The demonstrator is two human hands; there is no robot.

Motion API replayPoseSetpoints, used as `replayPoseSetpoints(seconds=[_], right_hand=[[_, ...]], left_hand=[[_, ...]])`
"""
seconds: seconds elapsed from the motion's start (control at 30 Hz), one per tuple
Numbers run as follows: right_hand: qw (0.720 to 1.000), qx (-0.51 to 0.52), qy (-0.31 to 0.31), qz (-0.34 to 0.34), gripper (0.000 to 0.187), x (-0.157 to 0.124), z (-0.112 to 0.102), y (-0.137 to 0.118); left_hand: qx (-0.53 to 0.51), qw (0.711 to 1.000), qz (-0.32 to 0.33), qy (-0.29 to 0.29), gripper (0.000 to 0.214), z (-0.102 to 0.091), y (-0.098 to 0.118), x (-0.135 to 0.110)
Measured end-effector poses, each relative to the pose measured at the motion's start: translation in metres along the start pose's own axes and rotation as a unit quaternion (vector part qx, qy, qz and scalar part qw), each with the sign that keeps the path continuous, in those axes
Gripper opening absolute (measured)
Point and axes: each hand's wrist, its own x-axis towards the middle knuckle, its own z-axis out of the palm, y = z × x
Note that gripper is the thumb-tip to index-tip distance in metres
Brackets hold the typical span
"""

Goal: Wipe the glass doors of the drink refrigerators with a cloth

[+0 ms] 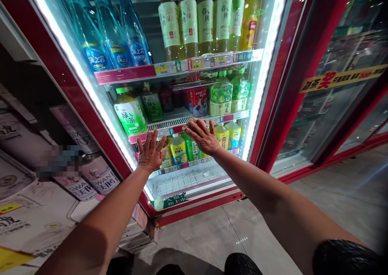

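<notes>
My left hand (150, 153) is spread flat, fingers up, in front of the lower shelves of a lit drinks fridge (198, 208), seemingly against its glass. Nothing is in it. To its right, my right hand (203, 136) presses a crumpled brownish cloth (189, 124) in front of the third shelf edge; the palm hides most of the cloth. Behind the hands stand a green tea bottle (130, 112), a red carton (197, 101), and a yellow-and-blue bottle (178, 149). Clear-green bottles (220, 93) are up and right of my right hand.
Blue bottles (101, 36) and pale-labelled tea bottles (205, 22) fill the top shelf. Stacked boxes (33, 214) crowd the left side. Another red-framed fridge (329, 117) stands at right. Grey tiled floor (212, 230) lies below.
</notes>
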Motion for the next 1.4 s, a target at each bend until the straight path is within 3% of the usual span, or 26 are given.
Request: replayPoseSetpoints(seconds=[0.17,0.27,0.4,0.53,0.8,1.03,1.27,1.4], right_hand=[[0.998,-0.007,0.045,0.047,0.06,-0.035,0.025,-0.002],[0.998,0.005,0.039,0.047,0.062,-0.056,0.032,0.001],[0.997,0.014,0.031,0.073,0.072,-0.036,0.017,0.01],[0.99,-0.005,0.064,0.127,0.069,-0.009,0.005,0.017],[0.988,0.004,0.076,0.132,0.06,-0.058,0.028,0.024],[0.976,0.0,0.071,0.207,0.061,-0.023,0.004,0.051],[0.97,-0.006,0.1,0.222,0.06,-0.057,0.022,0.047],[0.96,-0.011,0.115,0.254,0.06,-0.04,0.011,0.065]], left_hand=[[0.005,0.999,-0.019,0.041,0.086,0.019,0.003,-0.006],[0.01,0.998,-0.021,0.051,0.089,0.025,0.003,-0.008],[0.019,0.997,-0.019,0.072,0.09,0.03,0.002,-0.009],[0.022,0.993,0.003,0.116,0.088,0.035,0.0,-0.008],[0.01,0.989,0.016,0.146,0.081,0.037,-0.001,-0.008],[0.018,0.988,0.015,0.15,0.078,0.042,-0.003,-0.01],[0.039,0.986,0.026,0.159,0.081,0.042,-0.002,-0.01],[0.022,0.985,0.03,0.167,0.083,0.04,0.0,-0.009]])
